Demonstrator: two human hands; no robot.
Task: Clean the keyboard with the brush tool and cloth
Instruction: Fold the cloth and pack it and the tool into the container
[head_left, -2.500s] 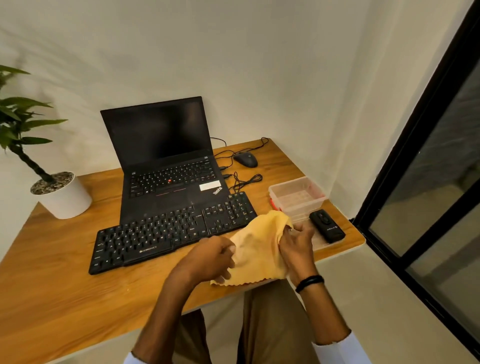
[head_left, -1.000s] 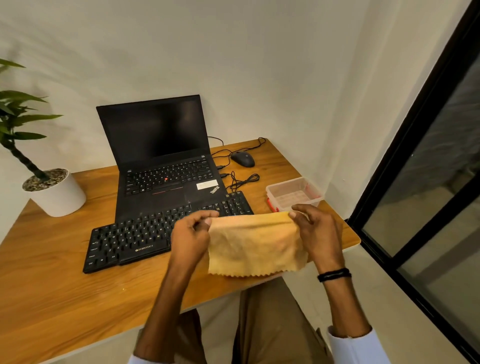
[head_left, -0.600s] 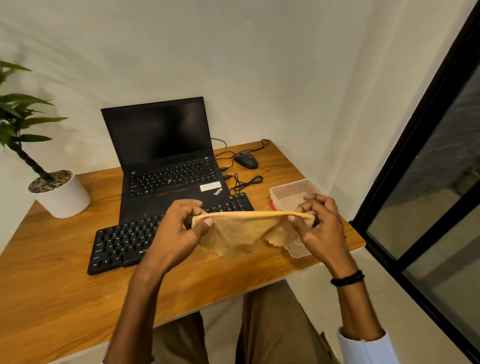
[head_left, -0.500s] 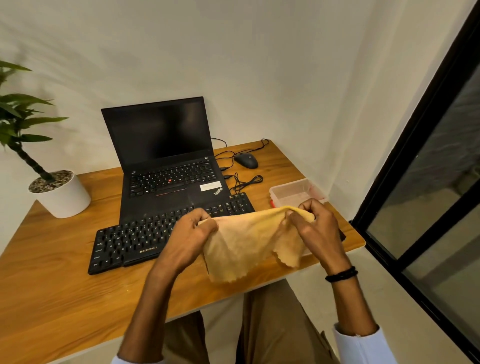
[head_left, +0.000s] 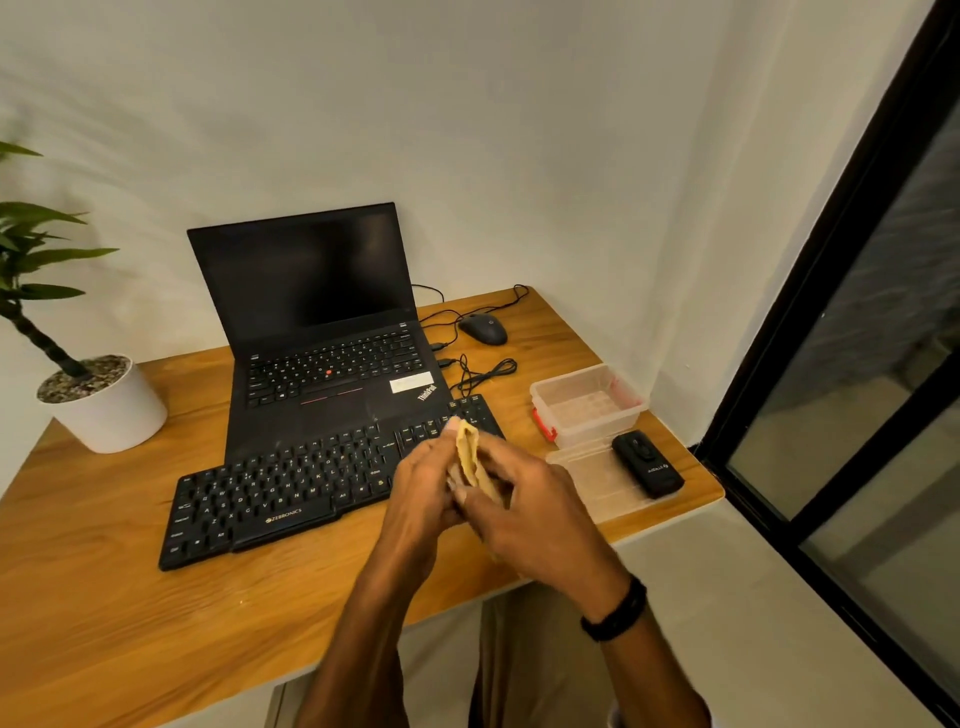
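Observation:
A yellow cloth (head_left: 470, 460) is folded narrow and pressed between my two hands, above the right end of the black keyboard (head_left: 291, 486). My left hand (head_left: 423, 486) holds its left side and my right hand (head_left: 530, 506) holds its right side; most of the cloth is hidden between the palms. The keyboard lies on the wooden desk (head_left: 104, 597) in front of the laptop (head_left: 322, 332). A black brush tool (head_left: 647, 464) lies on a clear lid (head_left: 597, 486) at the desk's right edge.
A clear plastic box (head_left: 589, 402) with red clips stands right of the keyboard. A black mouse (head_left: 483, 328) and coiled cables (head_left: 480, 371) lie behind it. A potted plant (head_left: 98, 400) stands at the far left. A black-framed glass door (head_left: 857, 322) is on the right.
The cloth, spread wide between both hands before, is now folded together. My hands have come together palm to palm over the keyboard's right end.

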